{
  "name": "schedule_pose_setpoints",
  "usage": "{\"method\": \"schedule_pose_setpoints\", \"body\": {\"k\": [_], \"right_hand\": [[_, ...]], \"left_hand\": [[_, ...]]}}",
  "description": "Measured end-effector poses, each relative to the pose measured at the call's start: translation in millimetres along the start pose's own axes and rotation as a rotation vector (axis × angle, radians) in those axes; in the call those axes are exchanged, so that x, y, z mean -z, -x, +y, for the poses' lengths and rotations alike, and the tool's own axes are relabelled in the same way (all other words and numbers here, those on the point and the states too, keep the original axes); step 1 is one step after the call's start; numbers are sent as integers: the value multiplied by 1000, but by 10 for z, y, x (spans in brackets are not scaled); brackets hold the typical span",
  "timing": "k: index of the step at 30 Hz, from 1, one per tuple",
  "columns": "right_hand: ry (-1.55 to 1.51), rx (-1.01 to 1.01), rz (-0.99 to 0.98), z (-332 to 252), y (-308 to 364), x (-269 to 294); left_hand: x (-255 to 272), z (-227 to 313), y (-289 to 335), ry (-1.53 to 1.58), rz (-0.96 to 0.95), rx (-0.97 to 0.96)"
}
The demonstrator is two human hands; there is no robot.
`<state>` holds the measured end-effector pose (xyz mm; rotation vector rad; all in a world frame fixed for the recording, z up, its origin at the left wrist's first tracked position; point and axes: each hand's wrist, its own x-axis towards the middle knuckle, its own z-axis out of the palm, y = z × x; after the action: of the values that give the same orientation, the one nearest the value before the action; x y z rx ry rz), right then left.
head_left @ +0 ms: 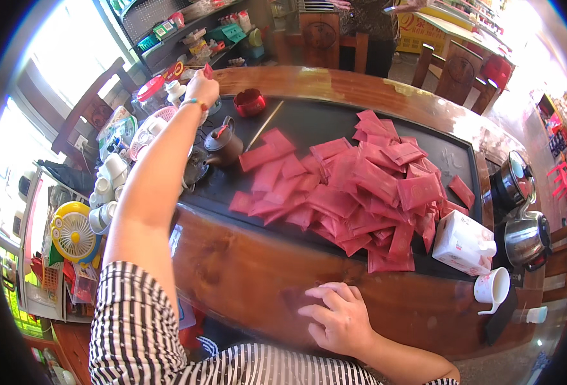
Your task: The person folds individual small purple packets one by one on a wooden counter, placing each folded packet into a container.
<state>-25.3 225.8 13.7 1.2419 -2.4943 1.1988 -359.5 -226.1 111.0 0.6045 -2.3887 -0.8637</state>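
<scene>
My left arm reaches far across the table's left side. My left hand [201, 90] is closed, and a small red thing [208, 70] sticks out past its fingers; its kind is mostly hidden by the hand. A clear glass vessel [215, 106] stands just below that hand. Near the front edge, my right hand [341, 317] lies over the brown wooden tabletop [245, 269] with its fingers apart and nothing in them. A large heap of flat red packets [360, 186] spreads over the dark inset tray [453, 151] in the middle.
A dark teapot [224, 146] and a red bowl [249, 102] stand left of the heap. On the right are a tissue box [458, 240], a white mug [490, 287] and a steel kettle [527, 237]. White cups [111, 170] and a yellow fan [75, 236] sit at left.
</scene>
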Motion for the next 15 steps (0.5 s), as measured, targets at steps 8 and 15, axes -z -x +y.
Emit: {"method": "schedule_pose_setpoints", "body": {"k": [8,15], "right_hand": [[-79,-63,28,67,13,47],[-459,-261,283,221,-40,140]], "left_hand": [[430,29,2516,137,-500,-628],[650,106,4072,-22,-712,-814]]}}
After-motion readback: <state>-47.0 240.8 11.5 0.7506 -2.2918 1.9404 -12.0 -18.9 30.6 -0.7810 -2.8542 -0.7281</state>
